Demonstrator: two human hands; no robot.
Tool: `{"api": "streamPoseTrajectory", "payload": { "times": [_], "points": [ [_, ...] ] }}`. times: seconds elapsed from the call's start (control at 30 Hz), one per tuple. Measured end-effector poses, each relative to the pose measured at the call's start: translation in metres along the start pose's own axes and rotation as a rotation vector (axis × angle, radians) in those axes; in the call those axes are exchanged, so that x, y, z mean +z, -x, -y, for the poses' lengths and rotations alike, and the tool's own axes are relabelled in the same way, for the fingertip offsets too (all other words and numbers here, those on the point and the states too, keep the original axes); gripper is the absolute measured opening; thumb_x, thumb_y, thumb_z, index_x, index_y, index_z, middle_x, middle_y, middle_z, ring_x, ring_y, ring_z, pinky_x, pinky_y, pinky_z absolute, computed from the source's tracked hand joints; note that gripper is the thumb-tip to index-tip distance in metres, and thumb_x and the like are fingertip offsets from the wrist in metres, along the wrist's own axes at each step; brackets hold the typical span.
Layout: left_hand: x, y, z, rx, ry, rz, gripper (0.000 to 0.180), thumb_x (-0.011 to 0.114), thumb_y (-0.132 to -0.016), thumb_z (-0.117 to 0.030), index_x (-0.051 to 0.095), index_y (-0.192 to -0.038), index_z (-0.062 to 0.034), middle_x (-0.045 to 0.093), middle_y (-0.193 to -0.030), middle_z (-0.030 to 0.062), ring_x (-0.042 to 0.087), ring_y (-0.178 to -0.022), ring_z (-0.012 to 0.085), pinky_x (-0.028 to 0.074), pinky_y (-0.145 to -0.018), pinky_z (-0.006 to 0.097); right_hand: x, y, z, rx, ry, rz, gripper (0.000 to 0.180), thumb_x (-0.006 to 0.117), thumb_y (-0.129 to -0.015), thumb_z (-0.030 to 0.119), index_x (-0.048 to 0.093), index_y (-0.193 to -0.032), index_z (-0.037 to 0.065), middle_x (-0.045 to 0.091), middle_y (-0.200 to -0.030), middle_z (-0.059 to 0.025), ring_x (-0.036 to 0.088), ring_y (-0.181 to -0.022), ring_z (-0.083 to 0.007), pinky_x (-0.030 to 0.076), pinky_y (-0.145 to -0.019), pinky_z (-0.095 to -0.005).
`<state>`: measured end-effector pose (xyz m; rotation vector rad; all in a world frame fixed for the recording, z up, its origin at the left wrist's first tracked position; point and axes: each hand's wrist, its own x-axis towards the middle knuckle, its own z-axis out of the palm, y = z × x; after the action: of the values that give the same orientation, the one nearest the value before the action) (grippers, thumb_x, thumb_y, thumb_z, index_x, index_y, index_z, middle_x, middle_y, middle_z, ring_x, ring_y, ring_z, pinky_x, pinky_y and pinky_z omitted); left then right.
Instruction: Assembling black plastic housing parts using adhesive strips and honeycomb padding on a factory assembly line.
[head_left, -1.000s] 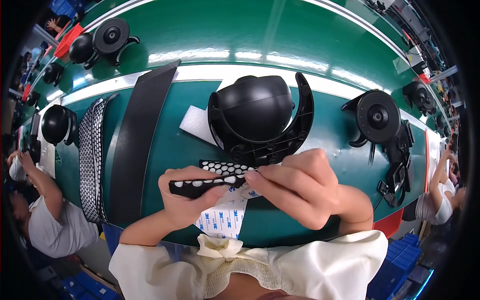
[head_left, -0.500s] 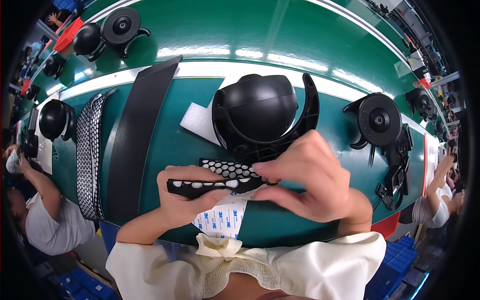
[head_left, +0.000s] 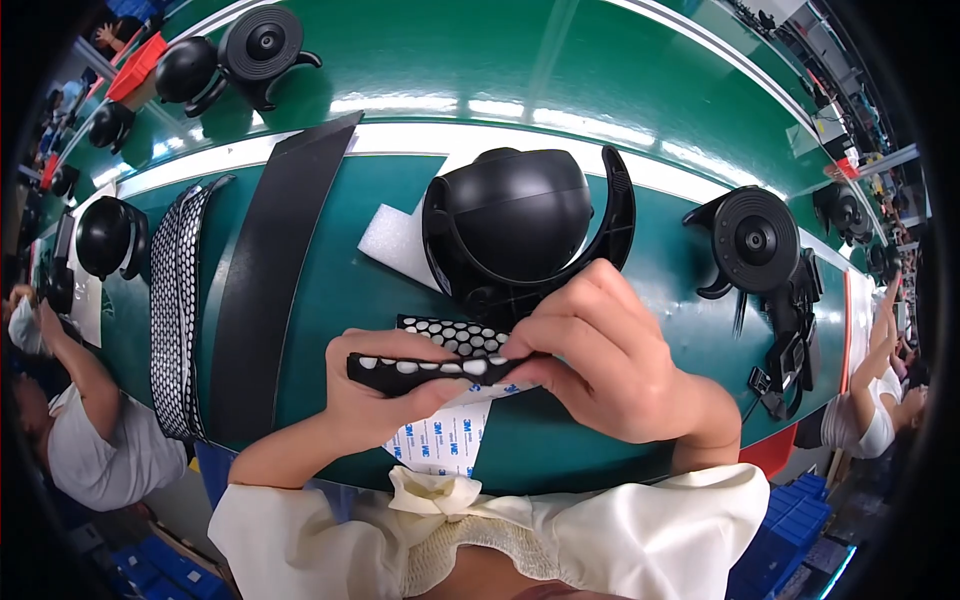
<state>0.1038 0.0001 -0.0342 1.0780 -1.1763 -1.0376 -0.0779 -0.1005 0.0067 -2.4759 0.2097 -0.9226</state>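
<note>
Between my hands is a black perforated strip point(head_left: 440, 367) with white round spots, bent so that one edge faces me. My left hand point(head_left: 372, 392) is closed round its left part, thumb in front and fingers behind. The thumb and fingertips of my right hand point(head_left: 610, 365) pinch its right end. Below the strip hangs white backing paper point(head_left: 440, 440) with blue print. A similar spotted piece point(head_left: 455, 332) shows behind the strip; whether the two are joined I cannot tell. Just beyond my hands stands a glossy black rounded housing point(head_left: 515, 215) with curved arms, on white foam sheet point(head_left: 392, 243).
Long spotted strips point(head_left: 178, 310) and a wide black strip point(head_left: 270, 270) lie to the left. A round black unit point(head_left: 757, 240) and black parts point(head_left: 795, 350) are on the right. Across the far green belt point(head_left: 430, 60) sit more black units point(head_left: 262, 45). Other people work at both sides.
My right hand has shifted slightly left along the strip, and the strip's edge looks straighter. The black units on the far belt have moved a little to the right.
</note>
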Motion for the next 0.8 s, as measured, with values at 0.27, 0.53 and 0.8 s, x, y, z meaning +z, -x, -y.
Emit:
{"api": "streamPoseTrajectory", "payload": {
  "times": [0.27, 0.53, 0.8],
  "points": [
    [-0.001, -0.002, -0.002, -0.028, 0.004, 0.047, 0.019, 0.07, -0.064, -0.003, 0.062, -0.079, 0.003, 0.063, -0.069, 0.0087, 0.058, -0.058, 0.0088, 0.046, -0.053, 0.019, 0.007, 0.001, -0.001, -0.106, 0.134, -0.045, 0.029, 0.065, -0.059, 0.006, 0.055, -0.083, -0.005, 0.047, -0.074, -0.0088, 0.042, -0.063, -0.0208, 0.033, -0.052, -0.0296],
    [0.001, 0.0, -0.001, -0.161, 0.101, -0.028, 0.017, 0.07, -0.066, -0.003, 0.062, -0.08, 0.0021, 0.063, -0.07, 0.0062, 0.056, -0.06, 0.006, 0.044, -0.054, 0.018, 0.006, 0.005, -0.008, -0.153, 0.103, -0.131, 0.032, 0.067, -0.056, 0.007, 0.057, -0.082, -0.006, 0.051, -0.072, -0.0107, 0.045, -0.061, -0.0204, 0.033, -0.049, -0.0283],
    [0.0, 0.0, 0.0, -0.19, 0.091, -0.012, 0.017, 0.07, -0.065, -0.003, 0.062, -0.078, 0.0021, 0.062, -0.07, 0.006, 0.055, -0.058, 0.0057, 0.043, -0.053, 0.018, 0.0, -0.003, -0.01, -0.097, 0.106, 0.047, 0.025, 0.065, -0.061, 0.008, 0.054, -0.082, -0.003, 0.046, -0.074, -0.0084, 0.042, -0.063, -0.0211, 0.035, -0.055, -0.0292]
  ]
}}
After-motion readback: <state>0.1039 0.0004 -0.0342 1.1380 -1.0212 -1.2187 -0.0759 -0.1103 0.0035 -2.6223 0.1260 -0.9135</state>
